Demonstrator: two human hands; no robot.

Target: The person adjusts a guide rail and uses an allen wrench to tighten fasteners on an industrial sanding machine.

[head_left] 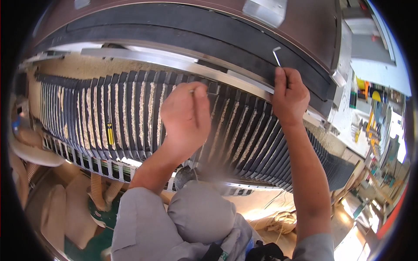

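Observation:
My right hand (291, 95) is closed on a bent metal hex key (275, 55), which sticks up past the fingertips in front of the dark panel (209, 45). Just left of centre, my left hand (187, 111) is curled shut above the black pleated bellows cover (139, 117). A tiny metallic bit shows at its fingers, too small to name. Pale sawdust lines many of the folds. Between the bellows and the panel runs a metal rail (174, 63), with both hands close to it. A slim yellow-handled tool (110, 133) lies on the pleats to the left.
Beige ribbed hoses (98, 191) and a green machine base (85, 237) stand at the lower left. On the right, a white surface (348, 130) leads to a cluttered area of tools. A silver bracket (264, 12) sits on the brown panel at the top.

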